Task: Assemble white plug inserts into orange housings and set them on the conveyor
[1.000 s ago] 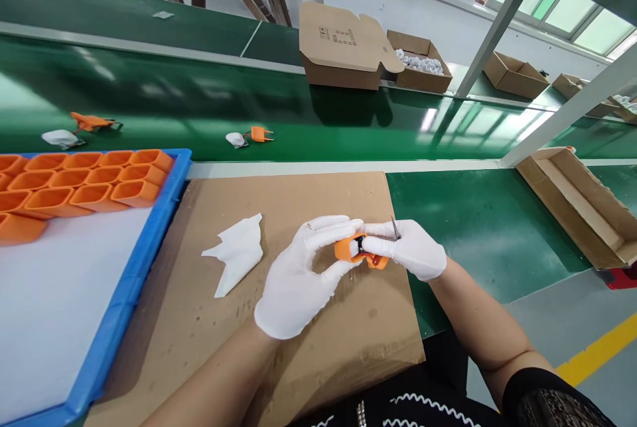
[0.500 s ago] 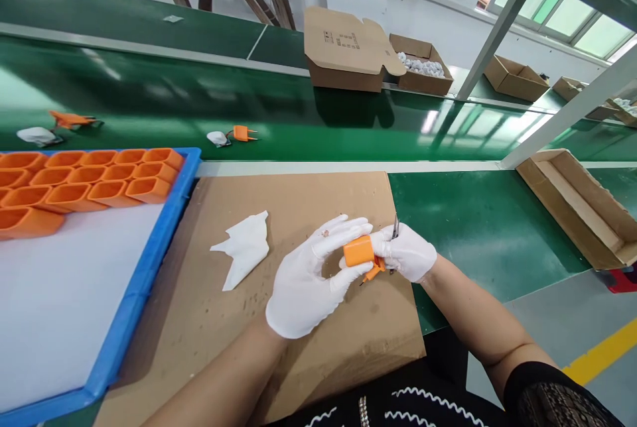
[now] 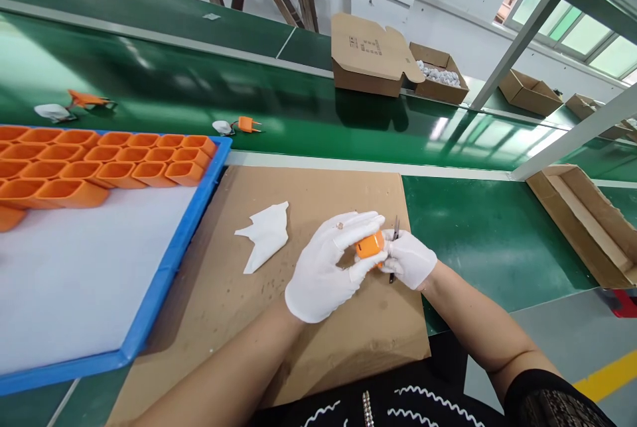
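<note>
Both hands wear white gloves and meet over a brown cardboard sheet [image 3: 308, 334]. My left hand [image 3: 331, 271] pinches a small orange plastic housing [image 3: 369, 245] between thumb and fingers. My right hand [image 3: 411, 258] is closed against the housing's right side and also grips thin metal tweezers [image 3: 395, 236], whose tip points up. A crumpled white cloth [image 3: 266, 235] lies on the cardboard to the left of my hands.
A blue tray [image 3: 169, 268] at left holds rows of orange housings [image 3: 99, 165] on a white sheet. The green conveyor belt [image 3: 298, 109] carries an orange plug part [image 3: 247, 124] and another [image 3: 87, 99]. Cardboard boxes [image 3: 371, 59] stand behind, another box [image 3: 580, 218] at right.
The two hands have pressed closer together around the orange housing, which has turned in my left fingers. The camera has shifted, so the tray and belt parts appear further right.
</note>
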`<act>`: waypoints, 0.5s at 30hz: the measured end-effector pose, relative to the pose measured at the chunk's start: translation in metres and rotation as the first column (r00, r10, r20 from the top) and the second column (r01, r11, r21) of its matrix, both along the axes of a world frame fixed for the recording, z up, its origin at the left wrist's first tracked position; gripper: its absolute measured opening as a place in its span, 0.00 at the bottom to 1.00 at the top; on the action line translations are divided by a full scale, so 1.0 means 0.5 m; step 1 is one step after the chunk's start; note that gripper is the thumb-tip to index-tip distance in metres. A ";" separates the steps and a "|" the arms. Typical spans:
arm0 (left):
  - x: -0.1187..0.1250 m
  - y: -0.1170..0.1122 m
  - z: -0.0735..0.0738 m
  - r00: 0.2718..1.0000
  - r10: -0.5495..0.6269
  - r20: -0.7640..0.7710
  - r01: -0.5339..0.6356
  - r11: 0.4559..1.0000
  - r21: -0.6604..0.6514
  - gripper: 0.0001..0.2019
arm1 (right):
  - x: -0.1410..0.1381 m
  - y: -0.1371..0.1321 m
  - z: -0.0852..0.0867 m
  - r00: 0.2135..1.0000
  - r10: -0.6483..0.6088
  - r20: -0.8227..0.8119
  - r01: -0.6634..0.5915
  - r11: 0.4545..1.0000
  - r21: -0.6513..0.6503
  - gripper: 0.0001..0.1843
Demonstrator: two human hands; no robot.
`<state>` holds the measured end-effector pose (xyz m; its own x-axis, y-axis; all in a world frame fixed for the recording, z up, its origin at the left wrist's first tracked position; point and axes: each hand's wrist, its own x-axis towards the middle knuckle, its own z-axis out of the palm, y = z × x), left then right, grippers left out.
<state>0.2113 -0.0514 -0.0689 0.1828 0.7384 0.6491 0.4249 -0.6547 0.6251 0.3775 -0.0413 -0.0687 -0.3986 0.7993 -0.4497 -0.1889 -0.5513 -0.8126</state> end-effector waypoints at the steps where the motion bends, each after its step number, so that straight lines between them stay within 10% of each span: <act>1: 0.000 0.005 -0.004 1.000 0.026 -0.003 -0.026 1.000 -0.008 0.15 | 0.002 0.000 0.005 0.996 -0.072 0.043 0.070 0.996 0.053 0.22; 4: -0.001 0.020 -0.019 0.993 0.092 -0.071 -0.096 0.994 -0.049 0.13 | 0.005 -0.006 0.020 0.899 -0.340 0.276 0.215 0.892 0.397 0.18; 7: 0.000 0.026 -0.034 0.987 0.108 -0.119 -0.122 0.986 -0.116 0.15 | 0.010 -0.015 0.029 0.804 -0.428 0.413 0.062 0.751 0.658 0.15; 10: 0.003 0.020 -0.039 0.988 0.130 -0.078 -0.144 0.965 -0.218 0.20 | 0.024 -0.018 0.035 0.814 -0.473 0.337 0.033 0.617 0.786 0.20; 13: 0.006 0.011 -0.035 0.983 0.182 -0.030 -0.183 0.940 -0.289 0.19 | 0.043 -0.016 0.043 0.729 -0.668 0.152 0.135 0.358 0.924 0.31; 15: 0.008 0.007 -0.029 0.978 0.207 -0.031 -0.205 0.921 -0.331 0.20 | 0.053 -0.019 0.050 0.690 -0.719 0.084 0.208 0.309 0.928 0.39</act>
<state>0.2153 -0.0477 -0.0835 0.0013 0.9322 0.3618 0.5245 -0.3087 0.7935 0.4041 -0.0508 -0.0436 0.2031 0.8135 0.5450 0.3182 0.4716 -0.8224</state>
